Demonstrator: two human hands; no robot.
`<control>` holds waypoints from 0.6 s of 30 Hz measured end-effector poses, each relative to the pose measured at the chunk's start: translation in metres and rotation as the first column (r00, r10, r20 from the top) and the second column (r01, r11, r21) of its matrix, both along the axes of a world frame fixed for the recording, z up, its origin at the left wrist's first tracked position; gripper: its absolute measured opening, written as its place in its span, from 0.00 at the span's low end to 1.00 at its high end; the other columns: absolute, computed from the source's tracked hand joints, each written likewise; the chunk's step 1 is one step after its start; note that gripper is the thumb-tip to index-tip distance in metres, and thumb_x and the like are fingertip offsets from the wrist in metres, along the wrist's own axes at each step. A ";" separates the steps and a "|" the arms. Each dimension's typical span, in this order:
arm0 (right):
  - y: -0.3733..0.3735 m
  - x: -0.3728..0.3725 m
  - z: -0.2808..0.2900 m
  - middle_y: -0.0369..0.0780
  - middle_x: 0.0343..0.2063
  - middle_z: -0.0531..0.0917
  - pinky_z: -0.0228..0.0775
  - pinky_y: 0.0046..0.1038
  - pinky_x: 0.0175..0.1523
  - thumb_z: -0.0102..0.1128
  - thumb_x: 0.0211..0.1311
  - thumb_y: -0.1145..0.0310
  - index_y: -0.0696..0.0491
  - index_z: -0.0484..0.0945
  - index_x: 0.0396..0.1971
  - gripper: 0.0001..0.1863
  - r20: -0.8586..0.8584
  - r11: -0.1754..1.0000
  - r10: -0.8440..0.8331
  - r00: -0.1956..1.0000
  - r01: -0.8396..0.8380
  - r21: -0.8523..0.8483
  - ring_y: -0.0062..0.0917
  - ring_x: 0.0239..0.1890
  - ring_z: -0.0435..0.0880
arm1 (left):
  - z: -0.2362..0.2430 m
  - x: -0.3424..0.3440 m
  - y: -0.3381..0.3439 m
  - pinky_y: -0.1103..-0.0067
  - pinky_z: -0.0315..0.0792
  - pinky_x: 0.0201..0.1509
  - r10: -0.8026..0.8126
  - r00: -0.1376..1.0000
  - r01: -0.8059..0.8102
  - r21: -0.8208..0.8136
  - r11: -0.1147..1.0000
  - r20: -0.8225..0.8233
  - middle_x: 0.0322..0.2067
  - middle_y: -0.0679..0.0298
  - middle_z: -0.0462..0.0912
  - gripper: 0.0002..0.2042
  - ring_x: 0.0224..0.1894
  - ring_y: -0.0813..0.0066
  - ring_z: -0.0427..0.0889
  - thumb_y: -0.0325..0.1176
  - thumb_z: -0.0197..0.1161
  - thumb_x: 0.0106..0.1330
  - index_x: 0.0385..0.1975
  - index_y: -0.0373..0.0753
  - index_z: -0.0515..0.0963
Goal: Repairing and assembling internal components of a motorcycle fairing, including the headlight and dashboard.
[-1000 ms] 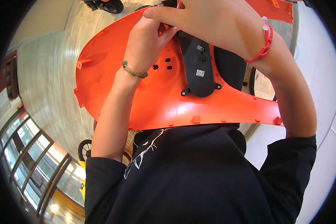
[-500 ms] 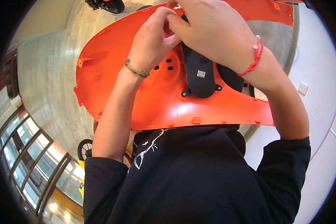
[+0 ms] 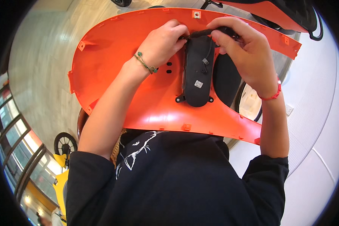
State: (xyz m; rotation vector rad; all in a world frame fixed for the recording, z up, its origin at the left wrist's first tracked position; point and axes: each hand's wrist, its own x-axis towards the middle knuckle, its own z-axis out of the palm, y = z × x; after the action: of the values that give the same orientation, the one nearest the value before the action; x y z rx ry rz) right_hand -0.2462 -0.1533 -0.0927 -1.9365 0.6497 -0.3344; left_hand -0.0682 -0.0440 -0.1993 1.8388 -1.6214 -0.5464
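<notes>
A large curved orange plastic panel (image 3: 105, 60) lies with its inner side up across my lap, clips along its rim. Fixed to it is a long black housing (image 3: 197, 90) with a rounded near end, two screwed tabs and a small pale label. A dark wrapped cable (image 3: 200, 34) stretches across the housing's far end. My left hand (image 3: 164, 43) pinches its left end, and my right hand (image 3: 248, 51) has its fingers curled round the bunched right part. A thin wire with a small connector (image 3: 205, 61) hangs down over the housing.
Another orange body with black parts (image 3: 275, 15) stands at the far right. A yellow frame with a black spoked wheel (image 3: 65, 143) is at the left. To the right are a white surface (image 3: 309, 109) and a wall socket (image 3: 289, 110). Wooden flooring (image 3: 41, 75) lies to the left.
My hands have moved apart, the right one rightward, with the dark cable now visible between them. The panel has shifted slightly left and tilted, and the wire with its connector now shows.
</notes>
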 end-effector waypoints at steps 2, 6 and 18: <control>-0.005 -0.002 0.007 0.34 0.30 0.79 0.69 0.18 0.38 0.57 0.66 0.73 0.57 0.80 0.44 0.09 -0.007 0.984 0.104 0.995 -0.104 -0.145 0.13 0.31 0.75 | 0.002 -0.003 -0.003 0.70 0.74 0.43 -0.011 1.000 0.011 -0.010 1.000 0.013 0.36 0.56 0.76 0.08 0.39 0.56 0.79 0.30 0.62 0.63 0.40 0.37 0.77; -0.002 0.008 0.014 0.36 0.32 0.78 0.67 0.20 0.39 0.54 0.68 0.73 0.57 0.80 0.43 0.08 -0.079 0.939 0.168 0.983 -0.184 -0.292 0.17 0.31 0.74 | 0.003 -0.004 -0.003 0.65 0.77 0.44 0.007 0.999 -0.008 0.012 1.000 0.032 0.38 0.54 0.77 0.07 0.38 0.52 0.81 0.28 0.61 0.61 0.38 0.37 0.77; 0.040 0.017 -0.021 0.38 0.28 0.83 0.72 0.15 0.33 0.70 0.59 0.69 0.61 0.75 0.35 0.14 0.238 0.911 -0.303 0.923 0.207 0.357 0.15 0.29 0.81 | 0.007 -0.007 0.001 0.63 0.78 0.39 0.012 0.997 -0.012 -0.001 1.000 0.070 0.35 0.53 0.75 0.06 0.35 0.50 0.80 0.25 0.60 0.58 0.35 0.36 0.73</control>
State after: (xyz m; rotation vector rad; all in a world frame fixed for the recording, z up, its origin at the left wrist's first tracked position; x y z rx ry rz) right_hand -0.2288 -0.1134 -0.1138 -1.4500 0.7176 -0.6245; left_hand -0.0752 -0.0431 -0.1920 1.8853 -1.6546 -0.4815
